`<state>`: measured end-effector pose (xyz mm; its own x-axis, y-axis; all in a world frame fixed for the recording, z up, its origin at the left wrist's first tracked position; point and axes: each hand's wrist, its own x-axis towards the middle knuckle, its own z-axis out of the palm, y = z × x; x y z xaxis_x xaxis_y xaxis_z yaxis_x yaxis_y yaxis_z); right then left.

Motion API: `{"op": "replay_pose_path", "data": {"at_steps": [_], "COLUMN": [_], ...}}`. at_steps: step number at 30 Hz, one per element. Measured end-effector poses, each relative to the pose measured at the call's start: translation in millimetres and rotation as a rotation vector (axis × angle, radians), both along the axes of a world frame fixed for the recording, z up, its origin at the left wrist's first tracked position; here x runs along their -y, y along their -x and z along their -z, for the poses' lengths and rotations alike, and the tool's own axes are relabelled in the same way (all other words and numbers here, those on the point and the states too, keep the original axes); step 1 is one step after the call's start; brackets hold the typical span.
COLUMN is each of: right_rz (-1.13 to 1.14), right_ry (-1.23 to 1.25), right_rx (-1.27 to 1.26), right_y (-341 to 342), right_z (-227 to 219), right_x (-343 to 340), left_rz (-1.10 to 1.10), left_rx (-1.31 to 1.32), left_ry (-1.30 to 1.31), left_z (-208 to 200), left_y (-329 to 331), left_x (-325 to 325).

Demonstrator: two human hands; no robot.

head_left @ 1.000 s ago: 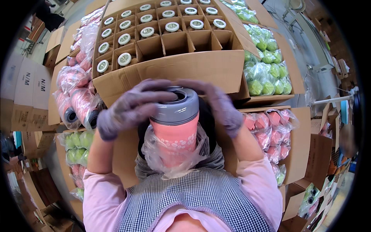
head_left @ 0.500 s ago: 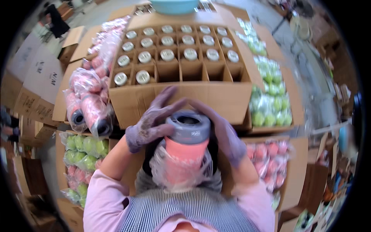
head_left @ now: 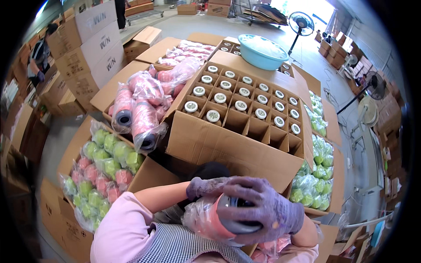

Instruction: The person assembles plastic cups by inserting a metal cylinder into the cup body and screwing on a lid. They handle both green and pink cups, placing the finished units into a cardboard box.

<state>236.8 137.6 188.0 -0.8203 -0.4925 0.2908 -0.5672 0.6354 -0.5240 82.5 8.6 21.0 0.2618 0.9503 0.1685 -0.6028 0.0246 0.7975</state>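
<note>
A pink bottle (head_left: 207,217) with a grey collar lies tilted in front of my body, its clear plastic bag bunched about its lower part. My right hand (head_left: 263,206), in a purple work glove, is spread over the grey collar and grips it. On the far side, my left hand (head_left: 208,187), gloved the same, holds the upper part of the bottle; its fingertips are hidden behind my right hand. Just beyond my hands stands a large open carton (head_left: 219,142) with cardboard dividers, where upright bottles with round silvery lids fill most compartments and several front ones show no bottle.
Left of the carton lie bagged pink bottles (head_left: 142,116). A box of green and pink bagged pieces (head_left: 109,160) is at near left, green bagged pieces (head_left: 322,175) at right. A light-blue basin (head_left: 263,52) sits behind. Fans (head_left: 301,23) and stacked cartons (head_left: 92,48) stand farther off.
The view has swung, so the carton now sits at an angle. My right hand has moved from beside the bottle onto its collar, and the bottle has tipped from upright toward the right.
</note>
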Motion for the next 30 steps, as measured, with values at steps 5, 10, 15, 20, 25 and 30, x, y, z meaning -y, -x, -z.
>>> {"op": "replay_pose_path", "data": {"at_steps": [5, 10, 15, 20, 25, 30], "right_rz": [0.178, 0.605, 0.209, 0.593, 0.361, 0.310], "right_ry": [0.055, -0.303, -0.240, -0.144, -0.392, -0.487], "right_rx": [0.030, 0.415, 0.271, 0.721, 0.299, 0.069], "right_y": [-23, -62, -23, -37, -29, -19], "right_z": [-3, 28, -3, -18, 37, -6], "right_x": [-1, -16, -6, 13, -11, 1], "left_rz": [-0.884, -0.660, -0.361, -0.520, -0.651, -0.341], "left_rx": [-0.943, -1.035, -0.410, -0.709, -0.793, -0.102], "left_ry": [-0.537, -0.461, -0.024, -0.178, 0.133, 0.048], "left_z": [19, -21, -29, 0, -19, -28], "left_y": [-42, -61, -38, -54, -63, -27], "left_x": [25, 62, 61, 83, 71, 68]}}
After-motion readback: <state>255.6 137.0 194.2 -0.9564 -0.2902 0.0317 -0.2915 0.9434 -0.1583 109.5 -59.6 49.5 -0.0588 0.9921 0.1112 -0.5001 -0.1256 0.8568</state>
